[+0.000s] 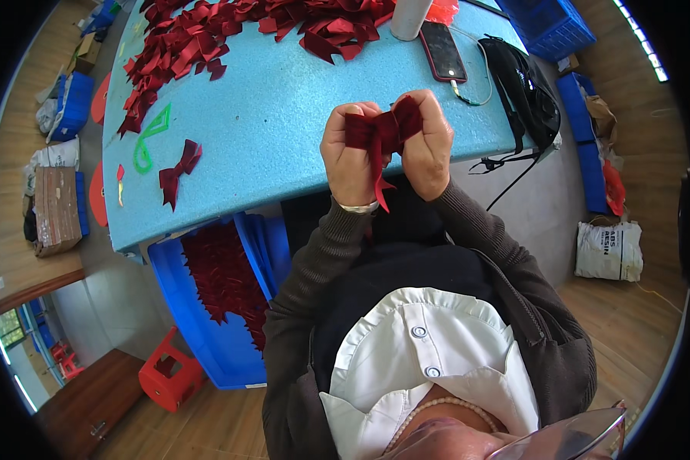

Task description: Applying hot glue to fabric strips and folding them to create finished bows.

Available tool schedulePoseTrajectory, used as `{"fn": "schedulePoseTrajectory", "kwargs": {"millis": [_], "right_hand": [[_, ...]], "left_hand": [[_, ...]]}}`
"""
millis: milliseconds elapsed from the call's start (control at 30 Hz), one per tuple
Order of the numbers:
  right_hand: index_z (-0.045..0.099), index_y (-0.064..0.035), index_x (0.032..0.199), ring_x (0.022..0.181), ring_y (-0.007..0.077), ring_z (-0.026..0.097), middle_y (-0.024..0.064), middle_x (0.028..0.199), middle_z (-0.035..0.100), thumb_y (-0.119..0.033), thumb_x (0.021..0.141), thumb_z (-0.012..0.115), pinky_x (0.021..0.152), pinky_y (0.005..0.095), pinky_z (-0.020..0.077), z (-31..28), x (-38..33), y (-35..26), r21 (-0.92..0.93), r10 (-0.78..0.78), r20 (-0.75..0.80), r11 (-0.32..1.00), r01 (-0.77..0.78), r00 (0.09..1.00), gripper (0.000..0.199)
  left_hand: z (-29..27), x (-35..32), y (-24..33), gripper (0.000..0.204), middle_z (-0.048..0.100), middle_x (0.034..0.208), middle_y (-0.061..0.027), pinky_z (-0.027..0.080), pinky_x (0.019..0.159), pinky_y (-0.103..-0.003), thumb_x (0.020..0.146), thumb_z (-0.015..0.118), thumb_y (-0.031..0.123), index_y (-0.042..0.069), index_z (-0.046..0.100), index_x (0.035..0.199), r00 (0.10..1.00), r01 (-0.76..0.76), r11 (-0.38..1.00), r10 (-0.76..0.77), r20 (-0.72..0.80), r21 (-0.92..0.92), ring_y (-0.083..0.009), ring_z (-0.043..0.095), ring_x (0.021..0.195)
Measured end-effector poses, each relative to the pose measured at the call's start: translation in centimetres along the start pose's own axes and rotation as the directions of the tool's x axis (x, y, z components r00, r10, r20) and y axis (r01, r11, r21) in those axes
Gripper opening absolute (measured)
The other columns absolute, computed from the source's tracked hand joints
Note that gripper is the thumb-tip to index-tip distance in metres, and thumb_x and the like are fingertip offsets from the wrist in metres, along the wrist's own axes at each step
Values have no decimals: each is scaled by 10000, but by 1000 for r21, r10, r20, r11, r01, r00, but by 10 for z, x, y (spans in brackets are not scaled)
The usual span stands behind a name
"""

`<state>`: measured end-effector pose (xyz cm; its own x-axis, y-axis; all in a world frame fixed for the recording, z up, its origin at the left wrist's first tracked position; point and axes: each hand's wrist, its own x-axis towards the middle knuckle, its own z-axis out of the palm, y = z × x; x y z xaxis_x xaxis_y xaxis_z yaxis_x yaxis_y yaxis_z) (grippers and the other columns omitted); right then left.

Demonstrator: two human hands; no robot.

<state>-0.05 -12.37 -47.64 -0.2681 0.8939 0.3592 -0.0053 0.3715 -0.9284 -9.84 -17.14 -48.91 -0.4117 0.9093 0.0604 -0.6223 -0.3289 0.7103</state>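
A dark red velvet ribbon bow (pixel 387 132) is stretched between my two hands at the table's near edge. My left hand (pixel 349 157) is closed on its left loop, the thumb pressed on top. My right hand (pixel 429 146) pinches the right loop in the same way. One ribbon tail hangs down from the knot, between my wrists. Another red bow (pixel 180 172) lies alone on the blue table (pixel 268 146), left of my hands. A large heap of red bows (pixel 184 42) spreads over the far side.
A phone (pixel 443 52) with a cable, a white cylinder (pixel 410 17) and a black bag (pixel 520 92) are at the far right. Green plastic pieces (pixel 152 138) lie at the left. Below the table's left edge stands a blue bin (pixel 207 337) holding red bows, near a red stool (pixel 170 372).
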Motion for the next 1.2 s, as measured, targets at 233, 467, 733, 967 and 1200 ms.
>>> {"fn": "schedulePoseTrajectory", "kwargs": {"millis": [233, 467, 733, 967, 1200], "right_hand": [[536, -7, 998, 675, 77, 508, 30, 819, 573, 74, 827, 365, 582, 216, 427, -1, 2, -5, -73, -139, -19, 988, 137, 990, 255], [509, 19, 999, 664, 136, 565, 79, 780, 594, 125, 776, 361, 606, 264, 472, -7, -6, -9, -49, -155, -63, 987, 152, 986, 287], [534, 9, 981, 678, 95, 518, 47, 806, 570, 92, 789, 341, 596, 227, 435, -16, -4, -13, -157, -269, 40, 950, 272, 962, 284], [535, 8, 986, 659, 88, 508, 47, 793, 568, 88, 791, 344, 572, 220, 431, -11, -11, -16, 11, -123, 11, 992, 123, 992, 285], [514, 1, 1015, 600, 190, 601, 100, 729, 596, 107, 770, 413, 568, 323, 495, -13, -5, -20, -50, -194, 88, 979, 199, 977, 286]], "left_hand": [[1, 3, -2, 154, 587, 949, -56, 465, 701, -224, 983, 541, 177, 25, 547, 959, 997, -65, 995, 62, 47, 73, -98, 541, 784], [2, -7, -8, 240, 576, 960, -72, 408, 542, -238, 1007, 486, 250, 28, 550, 944, 986, -165, 983, 162, 48, 84, -104, 511, 652], [10, -12, 10, 160, 574, 965, -72, 477, 731, -257, 988, 513, 146, 12, 554, 909, 985, -94, 989, 75, 158, 118, -122, 550, 853], [-3, -15, -2, 160, 574, 964, -79, 493, 551, -245, 999, 476, 142, 14, 559, 949, 986, -82, 997, 81, 144, 4, -138, 587, 673], [5, -14, 24, 141, 594, 919, -87, 486, 490, -256, 985, 464, 107, 10, 557, 1029, 979, 104, 992, -115, 168, 74, -168, 589, 573]]}}
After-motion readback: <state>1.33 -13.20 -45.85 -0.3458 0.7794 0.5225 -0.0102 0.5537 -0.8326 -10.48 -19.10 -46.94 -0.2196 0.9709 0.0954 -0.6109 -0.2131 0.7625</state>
